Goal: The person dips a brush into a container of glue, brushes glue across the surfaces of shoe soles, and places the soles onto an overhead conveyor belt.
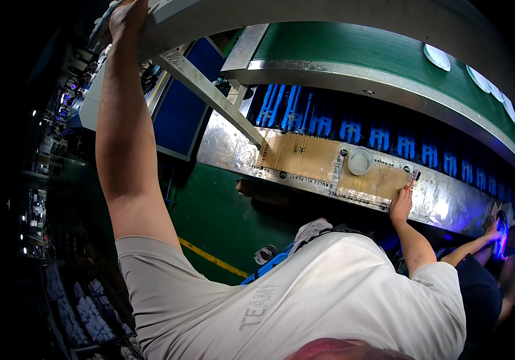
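Note:
My right hand (pixel 401 207) is closed on a small red-handled brush (pixel 413 181) with a dark tip. It is over the near edge of a cardboard sheet (pixel 377 182) taped to a metal ledge. On the cardboard, to the left of the brush, stands a round translucent tub (pixel 361 161) with pale contents. High at the upper left, my left arm stretches far up, and my left hand (pixel 128 19) is beside a grey metal frame. Its fingers are dim and partly hidden, and pale shapes show near them.
Beyond the ledge (pixel 224 141) runs a green conveyor belt (pixel 341 51) carrying several white, sole-like pieces (pixel 436 57). Blue upright fittings (pixel 350 131) line the space underneath. A slanting metal strut (pixel 209 96) reaches the cardboard. At right, a co-worker's hand (pixel 493 231) holds a violet-lit piece.

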### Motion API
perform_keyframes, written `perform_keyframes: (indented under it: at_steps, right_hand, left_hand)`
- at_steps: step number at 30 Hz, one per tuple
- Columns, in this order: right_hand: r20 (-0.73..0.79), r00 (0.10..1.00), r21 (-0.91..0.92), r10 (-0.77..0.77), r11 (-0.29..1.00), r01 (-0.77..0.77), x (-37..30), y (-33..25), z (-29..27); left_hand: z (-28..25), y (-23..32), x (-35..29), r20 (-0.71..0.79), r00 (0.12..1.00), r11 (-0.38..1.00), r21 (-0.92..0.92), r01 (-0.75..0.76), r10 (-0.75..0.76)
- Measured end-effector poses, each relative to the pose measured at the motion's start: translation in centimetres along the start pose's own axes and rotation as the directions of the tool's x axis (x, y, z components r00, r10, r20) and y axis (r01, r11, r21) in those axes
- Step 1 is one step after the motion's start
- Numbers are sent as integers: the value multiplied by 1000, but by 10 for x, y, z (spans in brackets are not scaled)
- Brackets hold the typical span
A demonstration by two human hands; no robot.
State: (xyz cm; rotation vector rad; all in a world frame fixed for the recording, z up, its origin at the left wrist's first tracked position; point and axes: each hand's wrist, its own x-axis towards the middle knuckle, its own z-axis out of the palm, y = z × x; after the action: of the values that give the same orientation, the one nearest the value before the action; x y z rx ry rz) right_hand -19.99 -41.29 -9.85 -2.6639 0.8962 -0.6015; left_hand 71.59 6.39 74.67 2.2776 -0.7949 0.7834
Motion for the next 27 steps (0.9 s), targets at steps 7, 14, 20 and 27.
perform_keyframes:
  at_steps: [7, 14, 20, 27]
  right_hand:
    - [-36, 999, 20, -19, 1000, 19, -2, 2, -3]
    - [22, 999, 26, -46, 999, 46, 8, -12, -2]
    - [13, 1000, -4, -28, 1000, 28, 3, -2, 3]
    - [9, 1000, 0, -18, 1000, 18, 0, 2, 3]
  left_hand:
    - [-6, 9, -5, 42, 997, 996, -66, -58, 61]
    - [-61, 4, -34, 57, 994, 992, -92, -84, 90]
    - [-45, 54, -25, 98, 980, 975, -163, -153, 170]
    - [-52, 144, -52, 132, 960, 950, -228, -214, 248]
